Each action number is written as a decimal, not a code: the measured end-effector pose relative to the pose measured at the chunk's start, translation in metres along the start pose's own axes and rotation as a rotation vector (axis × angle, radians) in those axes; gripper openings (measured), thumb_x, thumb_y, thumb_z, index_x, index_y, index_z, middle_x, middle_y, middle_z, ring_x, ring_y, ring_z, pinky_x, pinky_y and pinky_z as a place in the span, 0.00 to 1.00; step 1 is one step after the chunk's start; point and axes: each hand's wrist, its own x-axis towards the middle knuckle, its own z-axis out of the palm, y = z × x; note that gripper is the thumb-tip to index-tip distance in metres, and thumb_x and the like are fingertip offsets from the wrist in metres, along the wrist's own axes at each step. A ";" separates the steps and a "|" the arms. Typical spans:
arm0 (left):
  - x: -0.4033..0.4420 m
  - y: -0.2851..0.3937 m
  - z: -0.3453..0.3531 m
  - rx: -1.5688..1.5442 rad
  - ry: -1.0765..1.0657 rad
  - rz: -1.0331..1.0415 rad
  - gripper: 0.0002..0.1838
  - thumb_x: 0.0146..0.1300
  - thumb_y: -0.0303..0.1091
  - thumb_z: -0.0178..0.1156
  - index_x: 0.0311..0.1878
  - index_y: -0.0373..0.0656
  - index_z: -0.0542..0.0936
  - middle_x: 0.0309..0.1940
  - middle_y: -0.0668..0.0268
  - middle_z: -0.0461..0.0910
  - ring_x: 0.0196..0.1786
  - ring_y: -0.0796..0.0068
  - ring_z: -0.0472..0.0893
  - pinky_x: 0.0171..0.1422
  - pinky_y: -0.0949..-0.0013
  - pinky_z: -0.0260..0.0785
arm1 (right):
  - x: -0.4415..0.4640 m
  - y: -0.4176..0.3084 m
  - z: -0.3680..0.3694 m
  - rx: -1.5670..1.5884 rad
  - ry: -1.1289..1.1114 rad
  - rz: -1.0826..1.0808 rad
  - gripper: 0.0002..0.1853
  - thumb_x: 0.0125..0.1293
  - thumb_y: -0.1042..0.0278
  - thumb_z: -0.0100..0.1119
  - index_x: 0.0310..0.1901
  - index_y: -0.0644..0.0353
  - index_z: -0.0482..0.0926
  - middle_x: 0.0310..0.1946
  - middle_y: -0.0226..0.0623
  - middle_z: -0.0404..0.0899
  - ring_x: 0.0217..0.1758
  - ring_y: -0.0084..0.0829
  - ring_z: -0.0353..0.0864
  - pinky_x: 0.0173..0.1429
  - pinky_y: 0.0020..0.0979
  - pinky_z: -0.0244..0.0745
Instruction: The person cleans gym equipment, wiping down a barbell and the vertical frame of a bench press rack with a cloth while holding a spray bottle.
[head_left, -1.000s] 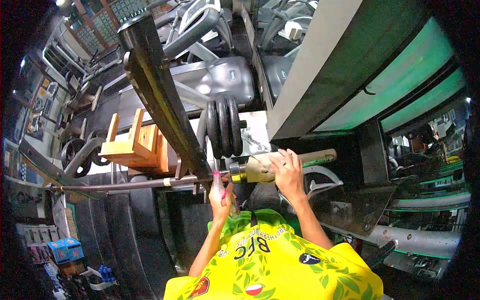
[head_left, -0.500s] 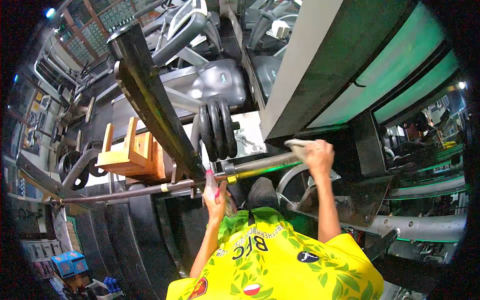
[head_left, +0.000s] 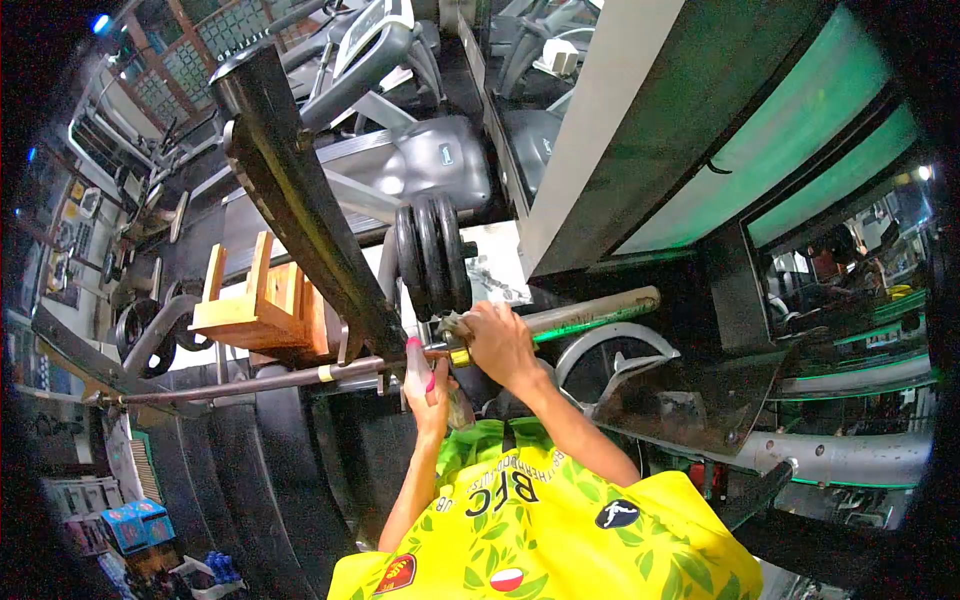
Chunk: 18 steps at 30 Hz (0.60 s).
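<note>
A barbell (head_left: 240,387) lies across the rack upright (head_left: 300,190), its thick metal sleeve (head_left: 600,309) reaching out to the right. My right hand (head_left: 503,348) is closed around a pale cloth (head_left: 455,326) and presses it on the inner end of the sleeve, by the yellow band. Just left of it, my left hand (head_left: 428,402) grips a clear spray bottle (head_left: 460,410) with a pink nozzle and trigger, held upright in front of the bar. The lower part of the bottle is partly hidden by the fingers.
Black weight plates (head_left: 432,255) hang on a peg behind the bar. A wooden box-like stand (head_left: 255,318) is left of the upright. A treadmill (head_left: 440,165) stands behind, and a grey pillar (head_left: 610,130) rises at the right. A blue box (head_left: 138,525) sits at lower left.
My right hand has slid left with the cloth, from the sleeve's outer end to its inner end beside my left hand. The left hand with the spray bottle has barely moved.
</note>
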 end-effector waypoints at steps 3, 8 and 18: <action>-0.001 0.002 0.001 -0.017 0.027 -0.007 0.12 0.62 0.30 0.55 0.46 0.36 0.71 0.33 0.63 0.76 0.21 0.81 0.74 0.26 0.74 0.68 | -0.012 0.046 -0.018 -0.202 -0.100 0.071 0.05 0.54 0.70 0.54 0.32 0.59 0.76 0.33 0.41 0.76 0.35 0.44 0.75 0.37 0.45 0.73; 0.002 0.007 0.006 -0.027 0.006 -0.088 0.12 0.61 0.30 0.58 0.45 0.35 0.73 0.32 0.64 0.77 0.21 0.82 0.74 0.25 0.76 0.69 | -0.012 0.145 -0.108 -0.535 -0.193 0.672 0.14 0.60 0.54 0.55 0.37 0.52 0.84 0.39 0.41 0.76 0.47 0.44 0.73 0.53 0.46 0.69; 0.002 -0.030 0.015 0.073 -0.052 0.049 0.17 0.60 0.31 0.60 0.53 0.42 0.73 0.34 0.65 0.79 0.28 0.73 0.78 0.34 0.71 0.73 | -0.051 0.174 -0.096 -0.454 0.290 0.396 0.11 0.60 0.59 0.56 0.37 0.57 0.80 0.37 0.37 0.77 0.45 0.41 0.74 0.52 0.41 0.65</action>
